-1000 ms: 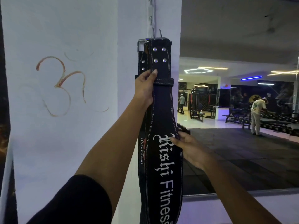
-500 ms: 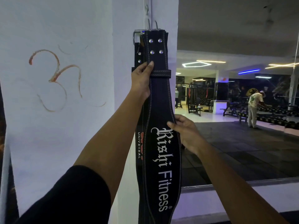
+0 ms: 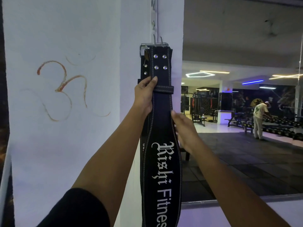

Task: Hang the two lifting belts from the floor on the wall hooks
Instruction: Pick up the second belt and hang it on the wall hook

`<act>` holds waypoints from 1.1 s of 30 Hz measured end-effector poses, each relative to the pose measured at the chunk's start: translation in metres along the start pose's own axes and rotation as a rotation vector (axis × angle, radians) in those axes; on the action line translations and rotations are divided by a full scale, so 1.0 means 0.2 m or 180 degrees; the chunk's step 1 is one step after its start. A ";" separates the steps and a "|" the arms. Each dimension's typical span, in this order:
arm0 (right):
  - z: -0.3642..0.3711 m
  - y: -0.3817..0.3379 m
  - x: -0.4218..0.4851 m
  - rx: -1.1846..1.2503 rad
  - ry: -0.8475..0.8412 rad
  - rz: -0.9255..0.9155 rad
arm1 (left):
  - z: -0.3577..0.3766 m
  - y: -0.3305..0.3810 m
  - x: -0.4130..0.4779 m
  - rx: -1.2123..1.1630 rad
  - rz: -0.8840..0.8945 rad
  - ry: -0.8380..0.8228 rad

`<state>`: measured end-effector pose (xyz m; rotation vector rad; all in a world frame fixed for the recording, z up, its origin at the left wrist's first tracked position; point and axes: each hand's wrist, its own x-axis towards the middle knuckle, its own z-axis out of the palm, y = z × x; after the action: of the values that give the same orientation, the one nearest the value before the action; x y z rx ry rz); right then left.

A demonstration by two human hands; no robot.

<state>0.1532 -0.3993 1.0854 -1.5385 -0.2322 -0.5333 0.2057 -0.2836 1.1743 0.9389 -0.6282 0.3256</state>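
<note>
Our left hand [image 3: 144, 94] pinches the front lifting belt [image 3: 161, 145] below its rivets; our right hand [image 3: 183, 128], fingers loose, brushes its right edge. Both belts hang from the wall hooks [image 3: 157, 40] on the white pillar [image 3: 91, 46]; the rear belt [image 3: 143, 66] is mostly hidden.

The front belt [image 3: 162, 145] is made of black matt leather, edged with pale stitching and printed with white lettering. Four shiny metal rivets [image 3: 159, 62] are set near its top, and a bright steel buckle [image 3: 144, 47] is seen there. A second dark belt [image 3: 144, 141] behind it looks like leather too. The wall [image 3: 65, 145] is painted white, matt and faintly uneven. The sleeve [image 3: 77, 210] is of black cloth. The floor [image 3: 246, 161] is laid with dark, dull mats.
</note>
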 end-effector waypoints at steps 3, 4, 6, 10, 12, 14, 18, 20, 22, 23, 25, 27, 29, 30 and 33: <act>0.10 -0.23 0.14 0.0086 0.0210 -0.0313 | 0.01 -0.01 -0.01 0.0067 -0.0026 -0.0058; 0.13 -0.28 0.18 0.0076 0.0241 -0.0334 | 0.01 -0.01 -0.01 0.0077 -0.0039 -0.0053; 0.16 -0.37 0.23 0.0090 0.0365 -0.0338 | 0.01 0.00 -0.02 0.0116 -0.0026 -0.0102; 0.18 -0.49 0.29 0.0079 0.0546 -0.0533 | -0.01 0.02 -0.01 0.0276 0.0077 -0.0361; 0.17 -0.57 0.32 0.0148 0.0537 -0.0628 | -0.01 0.02 -0.01 0.0364 0.0089 -0.0386; 0.16 -0.65 0.35 0.0289 0.0548 -0.0495 | -0.04 0.02 0.00 0.0478 0.0070 -0.0398; 0.17 -0.75 0.42 0.0620 0.0286 -0.0223 | -0.09 0.03 0.00 0.0676 -0.0112 -0.0517; 0.19 -0.75 0.44 0.0657 0.0350 -0.0159 | -0.08 0.08 0.02 0.0435 -0.0151 -0.0486; 0.22 -0.72 0.42 0.0700 0.0376 -0.0113 | -0.03 0.16 0.06 0.0162 -0.0242 -0.0359; 0.24 -0.70 0.42 0.0729 0.0357 -0.0109 | -0.01 0.21 0.08 0.0124 -0.0268 -0.0293; 0.27 -0.67 0.43 0.0827 0.0353 -0.0127 | 0.03 0.27 0.12 0.0304 -0.0163 -0.0092; 0.28 -0.66 0.44 0.0965 0.0254 -0.0209 | 0.03 0.26 0.15 0.0428 0.0003 0.0194; 0.30 -0.67 0.46 0.0911 0.0156 -0.0340 | 0.03 0.24 0.18 0.0464 0.0051 0.0356; 0.30 -0.68 0.47 0.0844 0.0203 -0.0371 | 0.02 0.24 0.18 0.0482 0.0064 0.0368; 0.32 -0.67 0.52 0.0701 0.0546 -0.0510 | 0.02 0.24 0.22 0.0327 0.0126 0.0402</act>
<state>0.1927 -0.3490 1.2540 -1.2595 -0.2741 -0.7379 0.2144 -0.2604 1.2349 0.9967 -0.5185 0.4525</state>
